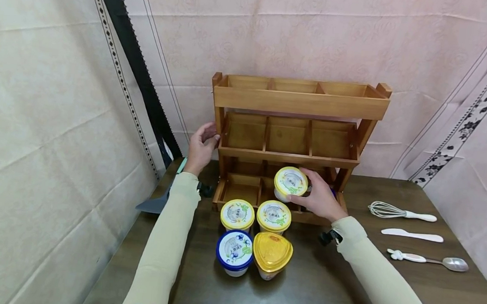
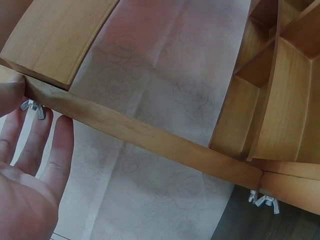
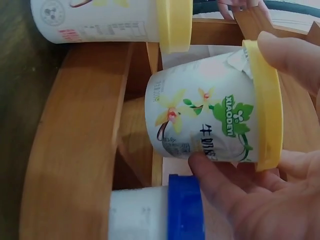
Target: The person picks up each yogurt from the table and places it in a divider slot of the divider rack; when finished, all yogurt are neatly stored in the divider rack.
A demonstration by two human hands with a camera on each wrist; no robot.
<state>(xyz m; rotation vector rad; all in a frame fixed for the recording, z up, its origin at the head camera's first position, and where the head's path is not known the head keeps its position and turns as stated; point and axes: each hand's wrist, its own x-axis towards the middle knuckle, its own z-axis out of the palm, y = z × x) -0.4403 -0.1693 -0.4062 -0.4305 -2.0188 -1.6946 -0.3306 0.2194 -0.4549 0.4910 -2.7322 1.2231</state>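
Note:
My right hand [image 1: 319,196] grips a white yogurt cup with a yellow lid [image 1: 291,181], held over the bottom tier of a wooden three-tier rack [image 1: 300,103]. In the right wrist view this yogurt cup [image 3: 210,107] lies between thumb and fingers, flowers printed on its side. Beside it, a blue-lidded cup [image 3: 185,207] is in the bottom tier, mostly hidden by the hand in the head view. At the rack's left side, my left hand [image 1: 202,146] holds the side post [image 2: 140,130], thumb on one face and fingers by a wing nut [image 2: 34,107].
Before the rack stand two yellow-lidded cups [image 1: 237,214], a blue-lidded cup [image 1: 235,250] and a cup with a rounded-triangular yellow lid [image 1: 272,252]. A whisk [image 1: 402,211], a white knife [image 1: 412,235] and a spoon [image 1: 428,260] lie at right. Something dark blue [image 1: 153,204] lies left.

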